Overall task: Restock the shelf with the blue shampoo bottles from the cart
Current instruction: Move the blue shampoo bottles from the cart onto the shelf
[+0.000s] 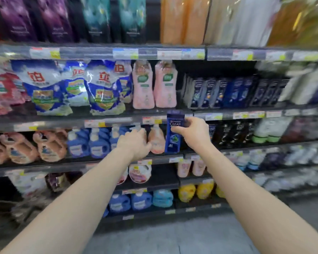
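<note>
A: Where's the bottle rn?
B: Blue shampoo bottle [173,136] is in the right hand [191,131], fingers & thumb wrapped round its upper half from the right. Long axis upright, cap up, label facing near.
A: Left hand?
B: Left hand [134,145] sits lower-left of it, fingers loose, holding nothing afaict. It's just beside a peach pump bottle [156,140]; can't tell if touching.
A: Target?
B: Prob the row of dark blue bottles [228,92], one shelf up, right & farther back. So up-right, then in, kept upright. Right hand's nearer.
</note>
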Demonstrator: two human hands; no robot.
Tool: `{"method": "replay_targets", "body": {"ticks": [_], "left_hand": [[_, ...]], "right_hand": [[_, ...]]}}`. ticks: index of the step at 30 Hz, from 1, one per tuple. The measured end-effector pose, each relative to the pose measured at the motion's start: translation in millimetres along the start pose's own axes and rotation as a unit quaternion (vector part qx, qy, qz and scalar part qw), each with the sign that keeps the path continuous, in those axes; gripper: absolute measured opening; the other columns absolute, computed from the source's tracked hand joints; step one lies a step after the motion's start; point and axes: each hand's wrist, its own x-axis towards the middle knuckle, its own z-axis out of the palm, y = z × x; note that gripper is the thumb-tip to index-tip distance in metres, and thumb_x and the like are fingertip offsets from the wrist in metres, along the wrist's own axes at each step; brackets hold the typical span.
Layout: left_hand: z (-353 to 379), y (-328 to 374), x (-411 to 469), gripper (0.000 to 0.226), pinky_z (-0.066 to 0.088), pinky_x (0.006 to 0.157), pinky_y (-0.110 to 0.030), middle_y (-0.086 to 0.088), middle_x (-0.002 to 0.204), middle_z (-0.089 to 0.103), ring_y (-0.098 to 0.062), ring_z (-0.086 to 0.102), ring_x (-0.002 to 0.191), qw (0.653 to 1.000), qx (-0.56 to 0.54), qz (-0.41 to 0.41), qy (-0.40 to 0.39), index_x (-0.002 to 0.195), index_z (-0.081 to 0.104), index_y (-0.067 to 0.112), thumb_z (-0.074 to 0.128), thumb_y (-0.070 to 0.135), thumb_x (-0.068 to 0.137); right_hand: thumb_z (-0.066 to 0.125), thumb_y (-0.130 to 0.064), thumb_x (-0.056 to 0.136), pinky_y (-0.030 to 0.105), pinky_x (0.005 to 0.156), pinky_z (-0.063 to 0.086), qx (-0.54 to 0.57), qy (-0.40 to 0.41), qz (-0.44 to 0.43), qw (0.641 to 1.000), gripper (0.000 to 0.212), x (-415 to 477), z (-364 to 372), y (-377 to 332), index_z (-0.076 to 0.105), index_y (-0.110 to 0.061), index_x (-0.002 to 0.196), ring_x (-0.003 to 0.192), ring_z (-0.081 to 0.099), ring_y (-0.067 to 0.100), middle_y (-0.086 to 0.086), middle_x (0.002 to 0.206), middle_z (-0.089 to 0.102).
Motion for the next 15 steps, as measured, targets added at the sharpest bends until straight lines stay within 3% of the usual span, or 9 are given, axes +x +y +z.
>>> {"method": "replay_targets", "body": {"ticks": [9, 15], "left_hand": [[-7.5, 181.4, 71.7, 0.058, 0.047, 0.093, -0.046, -0.011, 0.136, 0.053, -0.035, 0.054, 0.120, 0.992, 0.025, 0.118, 0.025, 0.145, 0.041, 0.022, 0.046, 0.053, 0.096], [19.9, 254.6, 147.0, 0.058, 0.044, 0.094, -0.046, -0.011, 0.135, 0.053, -0.035, 0.054, 0.118, 0.987, 0.050, 0.152, 0.023, 0.145, 0.041, 0.022, 0.044, 0.054, 0.096]], "right_hand": [[0.079, -0.029, 0.082, 0.023, 0.072, 0.050, 0.014, 0.093, 0.032, 0.995, 0.030, 45.0, -160.8, 82.6, 0.072, -0.022, 0.110, 0.084, 0.064, 0.003, -0.013, 0.091, 0.069], [0.078, -0.030, 0.081, 0.034, 0.080, 0.056, -0.008, 0.132, 0.025, 0.991, 0.022, 129.9, -217.9, 133.7, 0.070, -0.022, 0.099, 0.086, 0.068, 0.009, -0.009, 0.093, 0.073]]}}
